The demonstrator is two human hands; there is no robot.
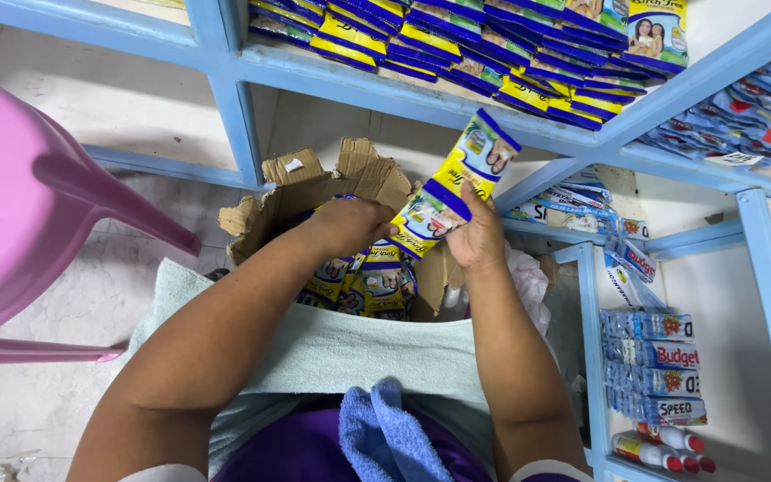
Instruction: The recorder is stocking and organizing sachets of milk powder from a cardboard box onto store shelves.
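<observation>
Yellow-and-blue sachets, joined in a strip [457, 183], are pinched between both hands above an open cardboard box [314, 192]: the right hand [477, 239] grips the strip's middle from below, and the left hand [347, 225] closes on its lower end at the box mouth. By my reading the job is partway through, since the blue shelf [421, 98] above already carries a row of matching sachets [493, 45], while many more packets [363, 281] still lie inside the box.
</observation>
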